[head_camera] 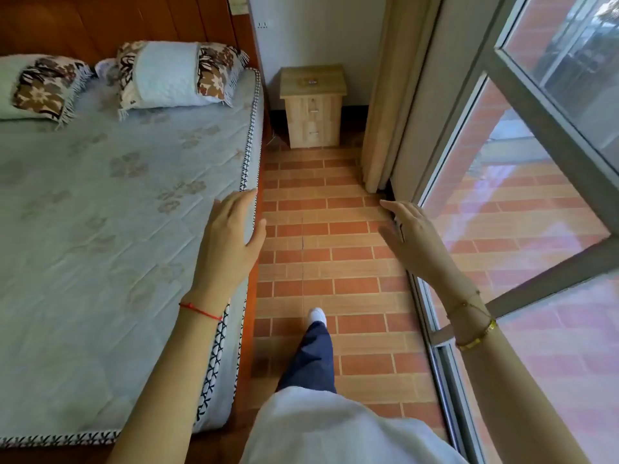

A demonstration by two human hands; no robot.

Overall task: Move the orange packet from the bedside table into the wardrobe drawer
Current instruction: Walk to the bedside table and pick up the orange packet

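A small light-wood bedside table [313, 107] with two drawers stands against the far wall, between the bed and the curtain. A small orange packet [311, 82] lies on its top, too far off to make out clearly. My left hand [231, 226] hangs open over the bed's right edge, fingers spread and holding nothing. My right hand [410, 234] is open too, empty, beside the window frame. Both hands are well short of the table. No wardrobe is in view.
A bed [117, 212] with a pale blue quilt and two patterned pillows fills the left. A narrow aisle of brick-pattern floor tiles [318, 229] leads to the table. A beige curtain [385, 112] and large glass window [519, 212] line the right. My leg steps forward in the aisle.
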